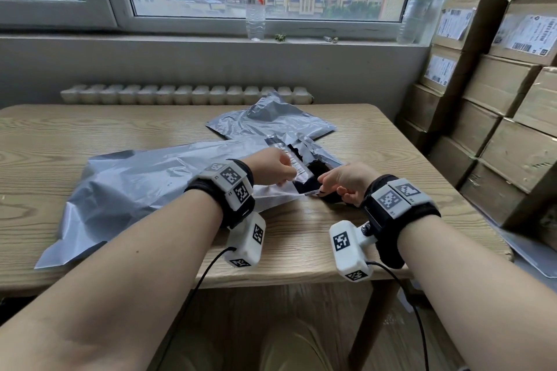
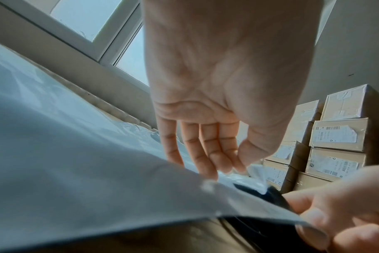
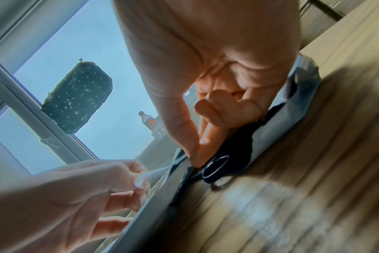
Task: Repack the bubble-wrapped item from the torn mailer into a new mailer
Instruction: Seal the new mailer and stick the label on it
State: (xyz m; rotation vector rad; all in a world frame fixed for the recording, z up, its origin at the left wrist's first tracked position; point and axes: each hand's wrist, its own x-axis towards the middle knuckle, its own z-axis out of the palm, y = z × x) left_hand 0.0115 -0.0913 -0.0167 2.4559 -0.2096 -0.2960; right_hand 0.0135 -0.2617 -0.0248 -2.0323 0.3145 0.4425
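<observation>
Torn mailer lies flat on the wooden desk, a big grey plastic bag with its ripped mouth — black lining showing — at the end nearest the stacked cardboard boxes. Both hands work at that mouth. The left hand has its fingers reaching down together, thumb closing against them, pinching a strip of clear, whitish plastic at the opening; whether this is the item's bubble wrap I cannot tell. The right hand pinches the near edge of the mailer's mouth between thumb and forefinger, its other fingers curled into the palm, holding the lip just above the desk. Something dark and glossy sits inside the opening just beside the right hand's fingertips — too blurred to name.

A second grey mailer lies flat just beyond the torn mailer, toward the window, their edges overlapping. Further beyond the torn mailer, on the windowsill, stands a clear water bottle, with another bottle at the sill's end by the boxes. A white radiator runs under the sill behind the desk.
</observation>
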